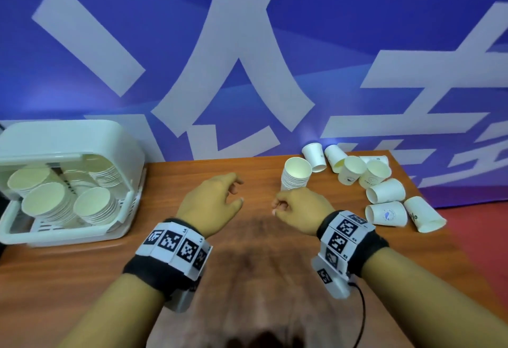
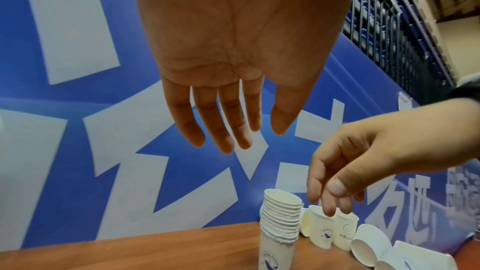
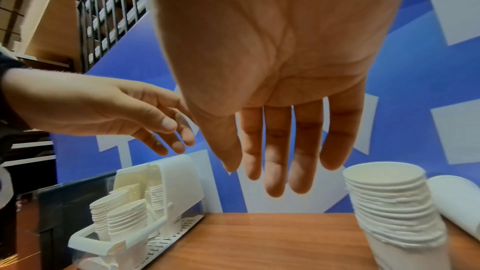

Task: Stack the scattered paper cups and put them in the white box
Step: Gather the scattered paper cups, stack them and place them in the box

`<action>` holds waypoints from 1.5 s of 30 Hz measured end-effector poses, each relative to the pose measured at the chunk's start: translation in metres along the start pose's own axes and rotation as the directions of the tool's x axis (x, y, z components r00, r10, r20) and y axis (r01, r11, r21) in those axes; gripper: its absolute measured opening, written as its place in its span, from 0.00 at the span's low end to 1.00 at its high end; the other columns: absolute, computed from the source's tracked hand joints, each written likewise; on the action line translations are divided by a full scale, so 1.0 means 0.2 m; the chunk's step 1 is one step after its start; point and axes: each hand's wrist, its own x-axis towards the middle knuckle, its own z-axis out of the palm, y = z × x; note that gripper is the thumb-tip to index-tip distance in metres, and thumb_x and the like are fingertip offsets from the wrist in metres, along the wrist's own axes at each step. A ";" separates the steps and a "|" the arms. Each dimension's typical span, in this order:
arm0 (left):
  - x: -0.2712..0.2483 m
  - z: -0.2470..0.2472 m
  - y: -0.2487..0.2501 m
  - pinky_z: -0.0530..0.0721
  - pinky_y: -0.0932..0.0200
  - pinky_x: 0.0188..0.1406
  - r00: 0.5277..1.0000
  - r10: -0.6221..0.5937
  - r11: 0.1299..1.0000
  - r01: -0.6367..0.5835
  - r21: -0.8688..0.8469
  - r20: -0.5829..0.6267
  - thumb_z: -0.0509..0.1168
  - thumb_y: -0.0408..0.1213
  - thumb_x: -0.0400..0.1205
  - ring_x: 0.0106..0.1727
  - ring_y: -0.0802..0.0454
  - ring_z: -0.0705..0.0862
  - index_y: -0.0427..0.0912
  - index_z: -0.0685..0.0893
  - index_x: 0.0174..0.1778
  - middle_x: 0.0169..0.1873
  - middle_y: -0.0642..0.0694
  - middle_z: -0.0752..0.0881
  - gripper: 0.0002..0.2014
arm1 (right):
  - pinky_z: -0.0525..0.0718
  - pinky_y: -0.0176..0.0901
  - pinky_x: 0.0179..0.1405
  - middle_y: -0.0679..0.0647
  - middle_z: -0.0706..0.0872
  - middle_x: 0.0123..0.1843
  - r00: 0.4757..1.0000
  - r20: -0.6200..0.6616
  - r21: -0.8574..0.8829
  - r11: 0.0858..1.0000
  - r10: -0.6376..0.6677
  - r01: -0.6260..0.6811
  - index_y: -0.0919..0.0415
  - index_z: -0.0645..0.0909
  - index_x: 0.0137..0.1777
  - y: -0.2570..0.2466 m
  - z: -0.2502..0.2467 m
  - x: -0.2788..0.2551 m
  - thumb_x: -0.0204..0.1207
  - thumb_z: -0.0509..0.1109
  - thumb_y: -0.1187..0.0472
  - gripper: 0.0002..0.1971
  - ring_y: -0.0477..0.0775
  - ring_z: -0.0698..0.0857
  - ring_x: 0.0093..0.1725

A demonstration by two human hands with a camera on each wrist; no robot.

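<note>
A tall stack of white paper cups [image 1: 295, 175] stands upright on the wooden table, just beyond my right hand [image 1: 277, 204]. Several loose cups [image 1: 384, 191] lie tipped or stand further right. The white box [image 1: 68, 233] sits at the table's left end with three cup stacks [image 1: 93, 206] inside. My left hand [image 1: 235, 191] hovers mid-table, fingers relaxed and empty. The left wrist view shows the left hand [image 2: 233, 139] with straight fingers above the stack [image 2: 279, 223]. In the right wrist view the right hand [image 3: 275, 171] is spread and empty beside the stack [image 3: 394, 202].
A blue banner with large white characters [image 1: 233, 72] stands right behind the table's far edge. The table's right edge [image 1: 428, 199] runs close to the loose cups, with red floor beyond. Bare wood [image 1: 192, 171] lies between the box and the stack.
</note>
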 end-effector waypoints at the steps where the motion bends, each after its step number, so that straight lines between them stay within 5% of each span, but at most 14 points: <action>1: 0.03 0.02 0.02 0.82 0.54 0.52 1.000 0.013 1.000 -0.013 -0.007 0.010 0.65 0.46 0.79 0.51 0.58 0.80 0.57 0.77 0.62 0.50 0.60 0.80 0.15 | 0.81 0.46 0.52 0.42 0.83 0.44 1.000 0.005 0.011 1.000 0.024 -0.024 0.48 0.82 0.54 0.03 -0.01 0.00 0.78 0.64 0.51 0.09 0.49 0.83 0.51; 18: 0.56 0.44 0.62 0.80 0.55 0.53 0.985 0.089 0.996 -0.090 -0.003 0.151 0.63 0.45 0.80 0.55 0.54 0.81 0.55 0.76 0.64 0.55 0.58 0.81 0.16 | 0.83 0.50 0.54 0.43 0.84 0.44 0.988 -0.007 0.027 0.988 0.152 -0.151 0.46 0.82 0.50 0.78 -0.25 0.08 0.76 0.66 0.51 0.06 0.50 0.84 0.51; 21: 0.70 0.57 0.76 0.76 0.60 0.52 0.986 0.068 0.998 -0.067 -0.013 0.154 0.63 0.43 0.80 0.54 0.56 0.79 0.53 0.76 0.64 0.55 0.56 0.81 0.16 | 0.82 0.45 0.53 0.45 0.85 0.46 0.983 -0.017 0.042 0.983 0.181 -0.180 0.48 0.83 0.51 1.03 -0.30 0.09 0.77 0.66 0.52 0.07 0.51 0.83 0.52; 26: 0.89 0.80 0.91 0.77 0.54 0.63 0.985 0.048 0.998 -0.052 0.020 0.163 0.64 0.42 0.79 0.64 0.50 0.78 0.51 0.76 0.67 0.62 0.51 0.81 0.19 | 0.80 0.45 0.55 0.48 0.85 0.58 0.971 -0.017 0.075 0.968 0.239 -0.237 0.49 0.82 0.58 1.43 -0.34 0.12 0.78 0.66 0.54 0.10 0.52 0.82 0.55; 30: 1.03 0.96 1.01 0.78 0.47 0.64 0.979 0.034 0.996 -0.049 0.068 0.201 0.64 0.42 0.79 0.65 0.47 0.77 0.50 0.76 0.66 0.64 0.50 0.79 0.19 | 0.80 0.52 0.62 0.50 0.82 0.64 0.967 -0.052 0.046 0.968 0.249 -0.246 0.49 0.80 0.64 1.63 -0.36 0.20 0.78 0.66 0.53 0.15 0.54 0.80 0.62; 39: 1.26 1.15 1.12 0.73 0.55 0.61 0.973 0.002 0.980 -0.048 0.192 0.233 0.60 0.42 0.82 0.70 0.50 0.69 0.51 0.73 0.69 0.68 0.51 0.71 0.18 | 0.69 0.52 0.71 0.48 0.70 0.75 0.964 -0.096 -0.053 0.966 0.247 -0.253 0.46 0.72 0.72 1.82 -0.36 0.33 0.77 0.65 0.47 0.23 0.55 0.69 0.73; 45: 1.40 1.28 1.08 0.69 0.49 0.69 0.956 -0.060 0.964 -0.019 0.266 0.288 0.61 0.46 0.81 0.71 0.47 0.68 0.54 0.72 0.70 0.69 0.50 0.72 0.20 | 0.62 0.53 0.73 0.47 0.58 0.82 0.973 -0.050 -0.073 0.970 0.227 -0.230 0.42 0.69 0.73 1.87 -0.30 0.41 0.77 0.64 0.42 0.25 0.53 0.61 0.79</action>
